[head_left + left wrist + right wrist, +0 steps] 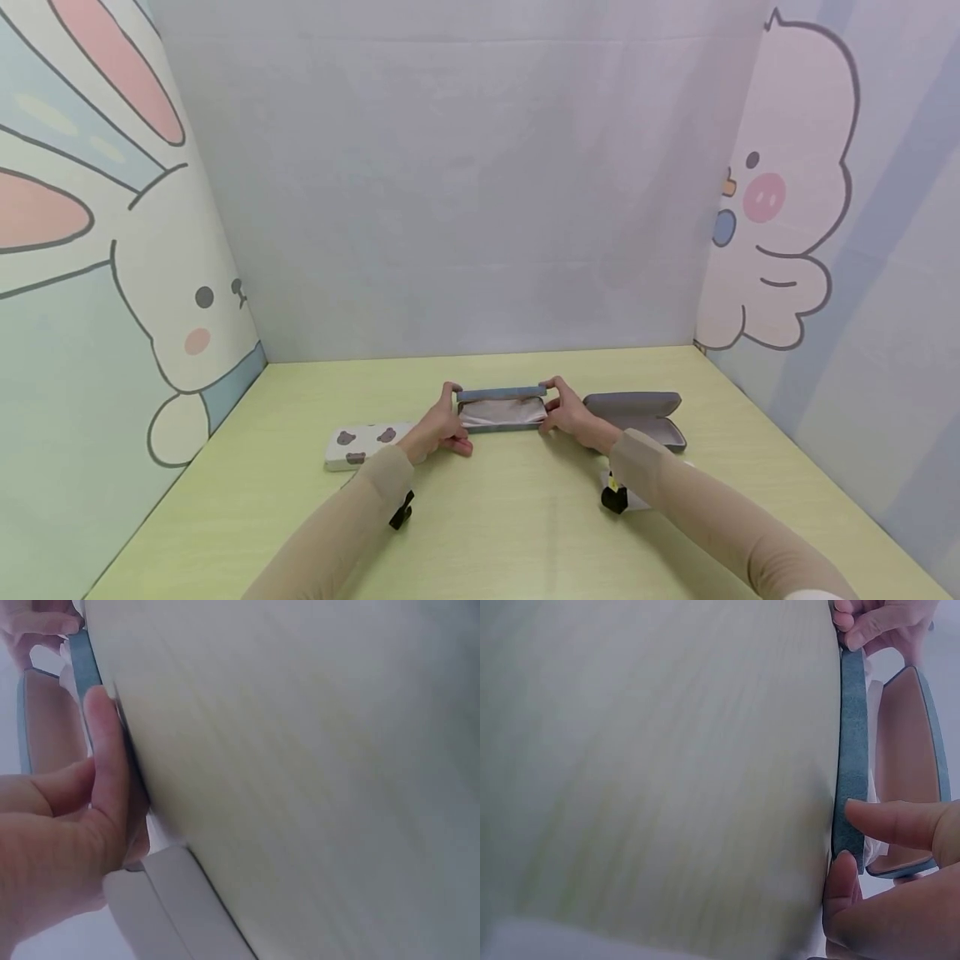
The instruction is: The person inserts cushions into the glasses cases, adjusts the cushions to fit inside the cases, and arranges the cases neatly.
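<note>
A blue-teal glasses case (502,428) sits on the table in front of me, its lid (501,392) partly raised. Inside it lies a white cloth (501,411). My left hand (442,423) grips the left end, fingers up at the lid and lower digits by the base. At the right end, my right hand (567,411) holds on in a similar way. From the right wrist view, thumb and finger press on the teal base (853,735), while the pinkish inner lining of the lid (907,742) shows behind. The left wrist view shows the lid (52,727) standing open behind the left hand.
Left of my left hand lies a white case with brown bear heads (360,446), partly behind the forearm. A grey glasses case (633,404) stands open close to my right hand. Under the right forearm shows a pale flat thing (637,502). Fabric walls enclose the yellow-green table (517,525).
</note>
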`<action>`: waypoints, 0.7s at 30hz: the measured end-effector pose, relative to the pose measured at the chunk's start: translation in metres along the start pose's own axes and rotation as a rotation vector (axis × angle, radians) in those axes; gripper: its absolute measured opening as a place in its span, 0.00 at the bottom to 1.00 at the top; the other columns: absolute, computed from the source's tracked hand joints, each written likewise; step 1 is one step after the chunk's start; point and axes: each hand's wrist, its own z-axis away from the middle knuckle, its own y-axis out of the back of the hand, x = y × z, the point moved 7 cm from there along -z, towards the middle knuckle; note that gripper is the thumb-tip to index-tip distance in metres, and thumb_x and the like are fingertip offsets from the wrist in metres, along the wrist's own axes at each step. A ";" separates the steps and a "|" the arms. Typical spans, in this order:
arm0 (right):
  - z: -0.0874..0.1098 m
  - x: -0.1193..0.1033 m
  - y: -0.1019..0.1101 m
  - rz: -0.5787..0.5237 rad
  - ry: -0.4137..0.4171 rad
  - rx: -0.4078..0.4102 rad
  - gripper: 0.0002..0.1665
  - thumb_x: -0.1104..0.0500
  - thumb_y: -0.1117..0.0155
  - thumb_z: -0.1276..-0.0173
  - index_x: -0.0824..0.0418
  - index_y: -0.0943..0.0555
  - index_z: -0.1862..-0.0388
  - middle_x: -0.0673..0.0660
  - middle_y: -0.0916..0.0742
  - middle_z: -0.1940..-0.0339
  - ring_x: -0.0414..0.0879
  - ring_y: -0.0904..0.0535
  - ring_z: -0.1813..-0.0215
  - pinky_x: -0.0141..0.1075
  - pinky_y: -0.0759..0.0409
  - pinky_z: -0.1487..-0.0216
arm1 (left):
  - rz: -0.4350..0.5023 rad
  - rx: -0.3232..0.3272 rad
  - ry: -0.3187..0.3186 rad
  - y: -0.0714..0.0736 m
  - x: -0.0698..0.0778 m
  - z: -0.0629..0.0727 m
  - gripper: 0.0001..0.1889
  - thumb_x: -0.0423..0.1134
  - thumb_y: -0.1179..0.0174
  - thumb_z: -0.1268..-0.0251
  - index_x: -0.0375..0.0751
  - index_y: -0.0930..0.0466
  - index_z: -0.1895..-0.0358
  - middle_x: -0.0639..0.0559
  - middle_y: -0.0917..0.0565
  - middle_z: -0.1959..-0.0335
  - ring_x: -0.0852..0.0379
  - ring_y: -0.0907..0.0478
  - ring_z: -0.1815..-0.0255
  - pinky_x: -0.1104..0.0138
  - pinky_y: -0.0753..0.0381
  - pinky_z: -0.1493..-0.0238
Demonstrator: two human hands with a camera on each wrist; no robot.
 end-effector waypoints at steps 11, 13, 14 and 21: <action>0.002 -0.001 0.000 0.124 0.033 0.064 0.36 0.77 0.34 0.49 0.62 0.31 0.41 0.67 0.19 0.55 0.51 0.24 0.61 0.34 0.27 0.68 | -0.062 0.012 -0.003 -0.001 0.003 0.002 0.38 0.14 0.48 0.43 0.46 0.52 0.34 0.31 0.26 0.65 0.51 0.18 0.85 0.59 0.13 0.76; 0.003 -0.001 0.000 0.127 0.033 0.067 0.36 0.77 0.34 0.49 0.62 0.30 0.41 0.66 0.19 0.56 0.51 0.24 0.61 0.34 0.27 0.69 | -0.070 0.013 -0.003 -0.001 0.003 0.002 0.38 0.14 0.48 0.44 0.47 0.52 0.35 0.30 0.25 0.65 0.51 0.18 0.85 0.59 0.13 0.76; 0.003 -0.002 -0.001 0.128 0.033 0.070 0.36 0.77 0.34 0.50 0.62 0.30 0.41 0.66 0.19 0.56 0.51 0.24 0.61 0.34 0.27 0.68 | -0.073 0.014 -0.006 -0.001 0.002 0.002 0.38 0.14 0.48 0.44 0.47 0.52 0.35 0.31 0.25 0.65 0.51 0.18 0.85 0.59 0.13 0.77; 0.005 -0.006 -0.002 0.145 0.028 0.065 0.35 0.76 0.34 0.47 0.62 0.30 0.39 0.66 0.18 0.55 0.50 0.22 0.62 0.35 0.23 0.66 | -0.084 0.027 -0.021 0.000 0.003 0.003 0.40 0.13 0.49 0.47 0.45 0.52 0.34 0.27 0.26 0.64 0.52 0.19 0.86 0.59 0.13 0.78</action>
